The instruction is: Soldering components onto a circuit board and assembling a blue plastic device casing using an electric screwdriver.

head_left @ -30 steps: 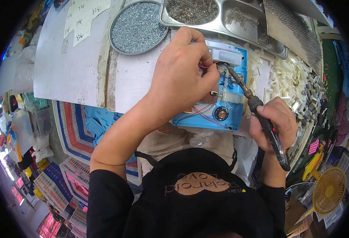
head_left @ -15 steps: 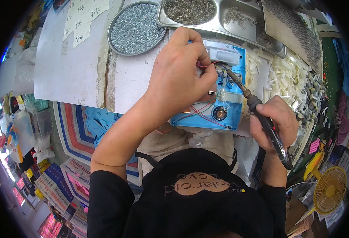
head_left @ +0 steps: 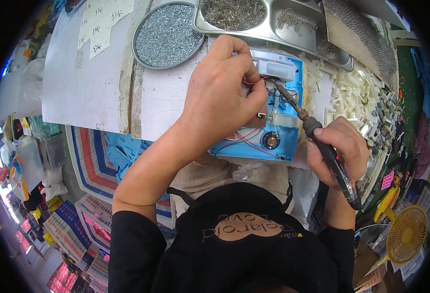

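Observation:
A blue plastic housing lies in front of me, with wires, a small round speaker and a pale grey-blue block in it. My left hand is closed over its left side, pinching a thin red wire between thumb and fingers. My right hand is wrapped round the black handle of a soldering iron. The iron's tip is at the wire end, just below the grey-blue block; whether they touch I cannot tell. My left hand hides part of the housing.
Behind the housing stand a round dish of silver screws and a steel tray with small metal parts. White plastic pieces are heaped at the right. A yellow fan stands low right; a striped bag holds blue parts at left.
Both hands keep almost the same place and hold. The soldering iron's tip has shifted very slightly left, toward the pinched wire.

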`<state>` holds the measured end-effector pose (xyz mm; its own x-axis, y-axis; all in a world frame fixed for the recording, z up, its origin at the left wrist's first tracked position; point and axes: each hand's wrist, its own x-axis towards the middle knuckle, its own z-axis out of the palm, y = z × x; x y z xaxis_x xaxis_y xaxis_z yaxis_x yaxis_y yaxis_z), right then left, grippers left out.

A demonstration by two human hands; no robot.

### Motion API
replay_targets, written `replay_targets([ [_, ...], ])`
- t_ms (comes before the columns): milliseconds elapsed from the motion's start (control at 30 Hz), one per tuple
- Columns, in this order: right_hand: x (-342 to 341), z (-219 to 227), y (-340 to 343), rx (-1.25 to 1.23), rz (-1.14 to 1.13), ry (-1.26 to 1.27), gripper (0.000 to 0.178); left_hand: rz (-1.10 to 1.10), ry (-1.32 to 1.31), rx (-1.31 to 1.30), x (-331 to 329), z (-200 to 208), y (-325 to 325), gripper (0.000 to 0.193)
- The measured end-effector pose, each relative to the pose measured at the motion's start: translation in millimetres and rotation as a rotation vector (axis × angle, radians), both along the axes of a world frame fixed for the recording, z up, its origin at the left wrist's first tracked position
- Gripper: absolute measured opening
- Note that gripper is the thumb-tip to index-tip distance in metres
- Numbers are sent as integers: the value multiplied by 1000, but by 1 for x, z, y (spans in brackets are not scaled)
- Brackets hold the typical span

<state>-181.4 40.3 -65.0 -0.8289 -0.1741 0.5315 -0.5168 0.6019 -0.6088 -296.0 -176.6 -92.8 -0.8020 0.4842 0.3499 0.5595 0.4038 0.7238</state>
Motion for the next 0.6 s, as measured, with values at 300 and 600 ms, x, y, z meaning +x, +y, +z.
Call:
replay_targets([
  [300,-2,1,-1,17,6,17,36,4,1,9,0,0,0,11],
  [600,-5,-1,-2,37,10,34,37,11,-28,26,1,-1,1,12],
])
